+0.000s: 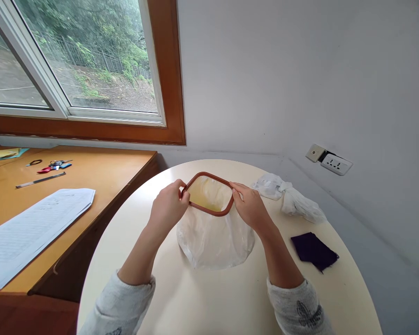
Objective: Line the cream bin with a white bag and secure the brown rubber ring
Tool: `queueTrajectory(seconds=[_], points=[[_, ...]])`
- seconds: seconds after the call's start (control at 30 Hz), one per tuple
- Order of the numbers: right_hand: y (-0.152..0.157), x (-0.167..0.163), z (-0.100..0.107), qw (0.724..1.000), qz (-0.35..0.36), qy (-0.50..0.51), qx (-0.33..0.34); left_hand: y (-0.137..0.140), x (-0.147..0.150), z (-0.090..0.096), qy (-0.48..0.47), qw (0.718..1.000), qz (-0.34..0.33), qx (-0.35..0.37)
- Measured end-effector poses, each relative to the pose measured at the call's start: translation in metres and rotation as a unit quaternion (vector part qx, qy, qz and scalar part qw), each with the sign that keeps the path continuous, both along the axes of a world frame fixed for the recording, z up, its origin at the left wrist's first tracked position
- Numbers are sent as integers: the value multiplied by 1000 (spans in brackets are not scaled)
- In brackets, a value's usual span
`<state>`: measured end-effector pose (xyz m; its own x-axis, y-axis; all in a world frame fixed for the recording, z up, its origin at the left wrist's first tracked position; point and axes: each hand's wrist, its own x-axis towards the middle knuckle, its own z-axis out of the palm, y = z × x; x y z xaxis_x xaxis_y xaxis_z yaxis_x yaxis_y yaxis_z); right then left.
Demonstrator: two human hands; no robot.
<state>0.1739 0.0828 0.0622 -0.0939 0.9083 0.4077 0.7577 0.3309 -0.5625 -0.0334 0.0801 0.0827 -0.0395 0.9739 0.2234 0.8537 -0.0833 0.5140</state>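
Observation:
A brown rounded-square rim ring [214, 213] is held level above the round table between my two hands. My left hand [169, 204] pinches its left corner between thumb and fingers. At the right side, the thumb and fingers of my right hand [250, 204] grip the same ring. Below it spreads a translucent white plastic bag [214, 244], draped outward in loose folds. Through the ring's opening a pale yellow inner surface [198, 193] shows, partly covered by the bag film. Whatever stands under the bag is mostly hidden.
On the round table [209, 307], a bunched white plastic bag [298, 202] and a dark purple cloth [314, 250] lie to the right. A wooden desk [118, 163] at left bears papers [42, 228], a pen [41, 180] and keys [56, 166]. Sockets [336, 164] sit on the wall.

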Motion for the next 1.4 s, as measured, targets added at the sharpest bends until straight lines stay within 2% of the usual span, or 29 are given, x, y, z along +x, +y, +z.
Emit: queueTrajectory(seconds=[0.13, 0.3, 0.57, 0.73, 0.87, 0.97, 1.03, 1.17, 1.27, 1.4], points=[[-2, 0, 2, 1000, -9, -24, -13, 3, 0, -7, 20, 998, -57, 32], [-4, -3, 5, 998, -23, -56, -33, 5, -2, -10, 42, 992, -115, -22], [-7, -5, 8, 995, -30, -72, -60, 2, -4, -5, 97, 989, -112, -31], [-6, -5, 5, 996, -11, -57, -64, -13, -1, 11, 137, 983, -116, -33], [-1, -6, 0, 998, -9, -37, -41, -23, 0, 22, 146, 979, -135, -49], [-2, -7, 1, 999, -27, -20, -14, -24, -4, 19, 146, 979, -137, -33], [-7, -8, 6, 1000, -6, -4, -13, -21, -7, 14, 149, 976, -160, -12], [-22, -11, 16, 994, 77, -27, -78, -14, -12, 7, 145, 962, -230, -19], [-27, -12, 17, 980, 118, -60, -150, -13, -12, 8, 134, 962, -228, -68], [-28, -12, 17, 968, 122, -64, -208, -13, -11, 11, 128, 963, -222, -87]])
